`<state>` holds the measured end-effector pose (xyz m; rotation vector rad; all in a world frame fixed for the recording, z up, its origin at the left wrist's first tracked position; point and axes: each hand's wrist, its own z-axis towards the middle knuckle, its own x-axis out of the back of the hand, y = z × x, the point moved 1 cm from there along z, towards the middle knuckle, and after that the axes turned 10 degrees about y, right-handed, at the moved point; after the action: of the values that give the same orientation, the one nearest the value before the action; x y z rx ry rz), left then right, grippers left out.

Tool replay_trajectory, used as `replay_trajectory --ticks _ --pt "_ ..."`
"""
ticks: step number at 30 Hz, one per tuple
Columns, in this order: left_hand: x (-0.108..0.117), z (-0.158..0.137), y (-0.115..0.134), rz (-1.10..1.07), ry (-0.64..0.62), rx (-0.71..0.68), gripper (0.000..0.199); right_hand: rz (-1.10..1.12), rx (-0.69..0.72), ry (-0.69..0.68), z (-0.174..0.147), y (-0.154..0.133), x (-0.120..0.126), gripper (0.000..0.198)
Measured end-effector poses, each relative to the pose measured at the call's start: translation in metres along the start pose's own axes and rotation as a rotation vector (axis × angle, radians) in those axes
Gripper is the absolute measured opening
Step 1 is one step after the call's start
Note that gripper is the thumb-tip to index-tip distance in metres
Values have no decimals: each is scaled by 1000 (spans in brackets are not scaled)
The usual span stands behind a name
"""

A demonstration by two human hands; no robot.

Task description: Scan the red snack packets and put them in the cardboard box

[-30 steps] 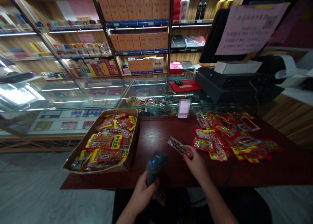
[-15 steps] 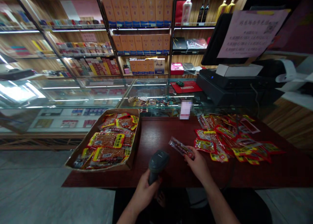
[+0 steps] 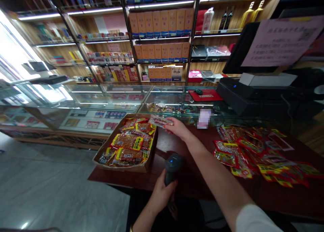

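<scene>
My left hand (image 3: 163, 189) is wrapped round the handle of a dark barcode scanner (image 3: 174, 162), held over the table's front edge with a small blue light on its head. Stretched out to the far left, my right hand (image 3: 176, 128) pinches a clear-wrapped snack packet (image 3: 160, 121) by one end. That packet hangs at the far right corner of an open cardboard box (image 3: 153, 147), partly over the rim. Inside the box lie several red and yellow snack packets (image 3: 128, 141). A loose pile of similar packets (image 3: 249, 151) spreads over the right of the table.
The dark red wooden table (image 3: 192, 188) meets a glass display counter (image 3: 174, 97). A red mat (image 3: 215, 95) with a mouse lies on the glass. At right stands a monitor (image 3: 243, 49) with a paper notice, above a black cash drawer (image 3: 238, 97). Lit shelves (image 3: 162, 39) hold boxes and bottles.
My right hand has carried the packet from the table's middle leftward to the box. The scanner stays in my left hand, its blue light now showing. The view has turned left.
</scene>
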<state>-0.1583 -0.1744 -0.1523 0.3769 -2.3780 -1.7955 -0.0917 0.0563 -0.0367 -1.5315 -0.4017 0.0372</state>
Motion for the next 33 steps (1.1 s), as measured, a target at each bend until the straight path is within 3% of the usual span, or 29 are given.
replay_trajectory --ticks 3,6,9,11,14,17,22,26,29,33 --pt "0 2 -3 29 17 -20 57 -69 32 -20 25 -24 -30 61" --pt "2 4 -7 61 43 -41 50 -200 125 52 9 -2 -14 58" --pt "3 4 -6 73 29 -32 47 -553 244 210 -45 50 52 44" --pt "3 3 -3 72 -1 -15 48 -814 177 346 -85 87 114 44" --pt "2 2 1 77 -26 -9 49 -1150 -30 476 -130 135 197 49" --pt "1 1 2 88 -22 -7 47 -1325 -75 455 -151 166 233 51" --pt "1 -1 3 93 -4 -25 45 -1276 75 440 -145 172 212 39" --pt "1 -2 3 111 -4 -30 44 -842 136 427 -129 152 172 25" --pt "1 -2 3 113 -11 -32 46 -466 122 408 -123 146 132 34" --pt "1 -4 3 121 -39 -27 50 -182 55 483 -124 160 98 45"
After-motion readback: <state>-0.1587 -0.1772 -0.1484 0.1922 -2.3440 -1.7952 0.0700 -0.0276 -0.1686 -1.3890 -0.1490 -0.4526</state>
